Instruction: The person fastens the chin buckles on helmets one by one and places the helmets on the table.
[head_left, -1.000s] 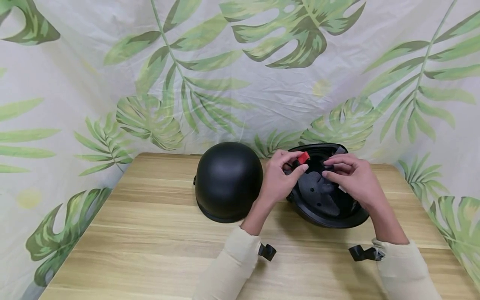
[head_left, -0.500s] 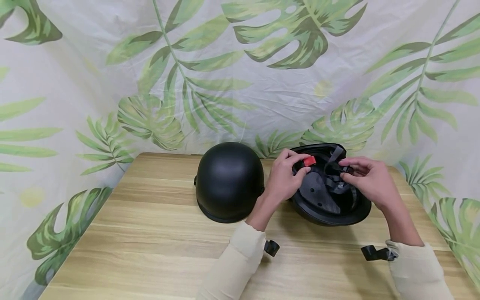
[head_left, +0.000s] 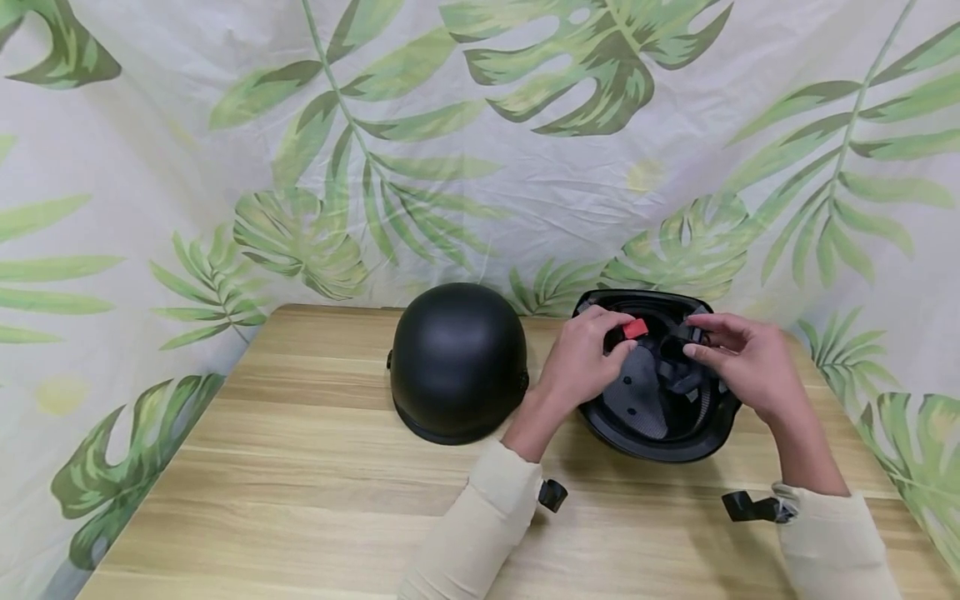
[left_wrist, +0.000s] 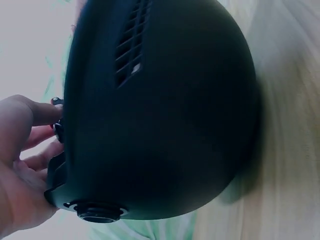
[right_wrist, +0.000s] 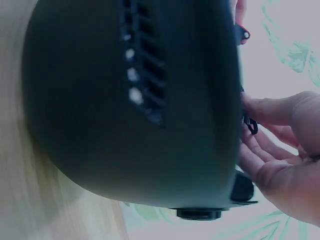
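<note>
A black helmet (head_left: 652, 446) lies with its hollow side up on the right of the table, its padded liner (head_left: 633, 392) showing. Over its left part, the left hand (head_left: 581, 354) pinches a red buckle piece (head_left: 635, 328) between thumb and fingers. The right hand (head_left: 750, 358) pinches a black buckle piece (head_left: 672, 347) on a strap above the helmet's right part. The two pieces are apart. Both wrist views show the helmet's vented outer shell (left_wrist: 165, 115), with the left hand (left_wrist: 25, 160) and the right hand (right_wrist: 285, 145) at its rim.
A second black helmet (head_left: 459, 362) stands dome up on the wooden table (head_left: 300, 483), just left of the left hand. Behind the table hangs a leaf-patterned cloth (head_left: 420, 183). Black bands (head_left: 553, 495) stick out at both sleeve cuffs.
The left hand has moved right with the red piece. The right hand has moved right, and a black buckle piece now shows in its fingers. The open helmet has turned slightly.
</note>
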